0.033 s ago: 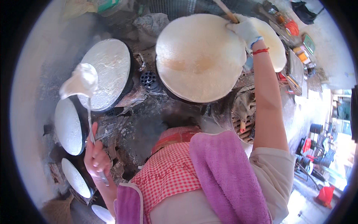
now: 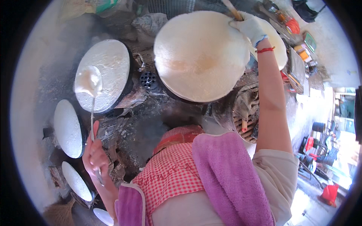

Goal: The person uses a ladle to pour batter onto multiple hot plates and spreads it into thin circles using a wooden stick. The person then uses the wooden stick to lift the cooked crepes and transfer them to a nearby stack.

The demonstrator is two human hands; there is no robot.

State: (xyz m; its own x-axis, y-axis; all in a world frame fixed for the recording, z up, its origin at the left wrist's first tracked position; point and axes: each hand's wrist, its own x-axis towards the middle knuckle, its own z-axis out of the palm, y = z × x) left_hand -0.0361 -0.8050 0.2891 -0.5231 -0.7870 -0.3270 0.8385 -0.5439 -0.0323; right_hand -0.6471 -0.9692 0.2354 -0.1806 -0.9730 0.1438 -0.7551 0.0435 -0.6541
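My left hand (image 2: 97, 156) is closed round the metal handle of a ladle (image 2: 92, 107). The ladle's bowl, coated in white batter, hangs over the batter-covered round griddle (image 2: 109, 67) at left. My right hand (image 2: 250, 30), in a white glove, reaches far forward, its fingers closed round a wooden stick (image 2: 234, 10). That hand is at the far right edge of a large pale flatbread (image 2: 200, 49), lightly browned in the middle, on a dark griddle. The stick's lower end is hidden by the glove. Behind the glove lies another pale flatbread (image 2: 277, 47).
Further white-topped griddles (image 2: 68, 130) curve down the left side. A perforated black briquette (image 2: 148, 80) stands between two griddles. Right of centre, a grey cloth (image 2: 247, 101) lies by a round slatted grate (image 2: 243, 126). A small table with boxes (image 2: 301, 52) stands at far right.
The ladle's bowl has moved right, from the left griddle's outer edge to over its surface. My left hand has shifted slightly down and left. The right hand stays nearly in place, still gripping the stick.
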